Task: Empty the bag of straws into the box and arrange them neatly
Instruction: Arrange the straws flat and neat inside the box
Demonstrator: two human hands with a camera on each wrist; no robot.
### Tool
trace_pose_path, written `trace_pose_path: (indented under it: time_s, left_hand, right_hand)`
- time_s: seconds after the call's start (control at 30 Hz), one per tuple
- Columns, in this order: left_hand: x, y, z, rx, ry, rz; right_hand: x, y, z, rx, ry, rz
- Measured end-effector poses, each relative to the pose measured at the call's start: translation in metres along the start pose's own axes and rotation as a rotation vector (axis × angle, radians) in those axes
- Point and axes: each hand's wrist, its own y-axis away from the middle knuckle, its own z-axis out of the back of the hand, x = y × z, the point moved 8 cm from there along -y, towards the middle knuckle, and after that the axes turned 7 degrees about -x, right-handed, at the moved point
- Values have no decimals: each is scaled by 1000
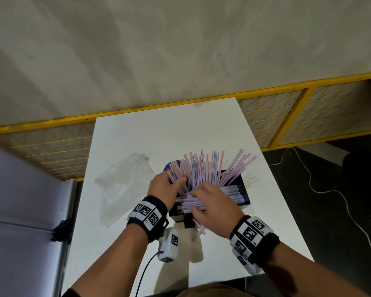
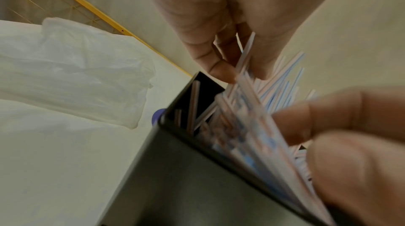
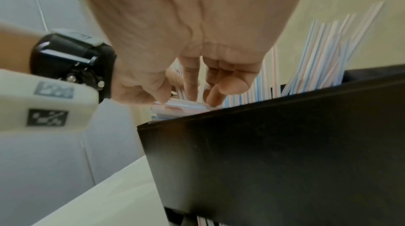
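Note:
A black box (image 1: 245,196) stands on the white table (image 1: 169,133). Many striped straws (image 1: 204,168) stick up out of it, fanned and leaning. Others lie flat across its near part (image 1: 229,192). My left hand (image 1: 178,182) grips a bunch of the upright straws at the box's left side, fingers curled round them (image 2: 232,67). My right hand (image 1: 193,200) is over the flat straws, with thumb and curled fingers pinching their left ends (image 3: 186,98). A few straws (image 1: 198,231) lie outside against the box's near side. The empty clear bag (image 1: 124,185) lies crumpled to the left.
A purple round object (image 1: 171,166) peeks out behind the box's far left corner. A yellow mesh fence (image 1: 276,116) runs behind the table. A white cable (image 1: 330,191) trails over the dark floor at the right. A grey panel (image 1: 19,200) flanks the table's left edge.

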Motion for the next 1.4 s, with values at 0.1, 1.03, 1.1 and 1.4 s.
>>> trace_pose_path:
  time_s: [0.1, 1.03, 1.1, 1.4]
  left_hand:
    - [-8, -1, 13, -42, 21, 1]
    - [-60, 47, 31, -46, 494, -41]
    - [-44, 46, 15, 8, 569, 67]
    - [-2, 40, 14, -142, 515, 165]
  right_hand:
    - [-2, 7, -6, 49, 54, 14]
    - [11, -13, 50, -159, -104, -65]
    - [-4, -13, 43, -101, 17, -103]
    - [-42, 6, 32, -61, 182, -132]
